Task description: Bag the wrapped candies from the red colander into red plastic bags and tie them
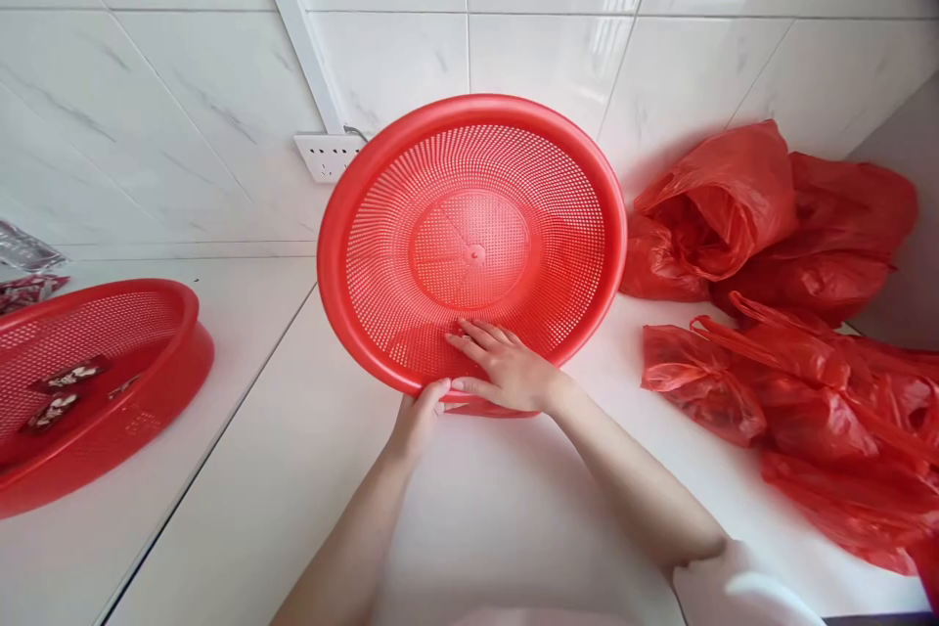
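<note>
A round red plastic colander [469, 245] is tilted up toward me over the white table, its perforated inside facing my way. At its near rim, my left hand [422, 421] grips the edge, thumb on top and fingers hidden behind. My right hand [506, 367] reaches over the same rim with its fingers stretched out along the inner wall. Right beside the left thumb lies the right thumb, near the rim. Something small and pale shows by the right fingers, too small to make out.
On the left stands a second red colander [147, 421] with several dark wrapped packets [55, 411] inside. Several red plastic bags [734, 205] are heaped on the right. A socket strip [327, 156] sits against the tiled wall. A seam [220, 430] runs between the white table tops.
</note>
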`<action>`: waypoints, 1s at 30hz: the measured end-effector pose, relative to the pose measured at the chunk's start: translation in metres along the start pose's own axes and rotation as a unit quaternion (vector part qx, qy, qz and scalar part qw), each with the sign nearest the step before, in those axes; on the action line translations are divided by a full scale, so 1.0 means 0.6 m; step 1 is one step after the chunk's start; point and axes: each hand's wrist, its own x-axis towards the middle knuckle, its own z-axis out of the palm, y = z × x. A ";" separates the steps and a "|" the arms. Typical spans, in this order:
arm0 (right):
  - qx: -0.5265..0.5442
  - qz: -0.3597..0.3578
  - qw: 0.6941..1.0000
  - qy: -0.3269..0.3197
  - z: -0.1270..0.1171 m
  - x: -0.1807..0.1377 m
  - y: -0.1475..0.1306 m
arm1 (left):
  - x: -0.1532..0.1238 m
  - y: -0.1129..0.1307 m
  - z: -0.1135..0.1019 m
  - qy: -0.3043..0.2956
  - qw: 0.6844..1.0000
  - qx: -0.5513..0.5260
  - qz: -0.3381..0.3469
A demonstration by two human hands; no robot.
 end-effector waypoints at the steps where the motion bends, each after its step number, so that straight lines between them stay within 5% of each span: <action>1: 0.004 0.002 1.000 -0.012 0.000 -0.001 0.001 | 0.000 0.000 0.000 -0.003 1.000 -0.002 -0.001; 6: 0.020 -0.061 0.998 -0.012 -0.024 -0.007 0.010 | 0.003 0.016 0.005 -0.042 0.999 -0.035 0.004; 12: 0.127 -0.121 0.983 0.059 -0.053 -0.012 0.018 | 0.012 0.035 -0.001 0.024 0.998 -0.043 0.039; 16: 0.135 -0.112 0.978 0.114 -0.060 -0.016 0.019 | 0.022 0.044 -0.016 0.080 0.992 -0.041 0.085; 21: 0.152 -0.049 0.982 0.100 -0.063 -0.022 0.022 | 0.036 0.051 -0.041 0.134 0.980 -0.007 0.148; 30: 0.156 -0.005 0.985 0.074 -0.049 -0.014 0.028 | 0.035 0.062 -0.048 0.139 0.974 -0.015 0.177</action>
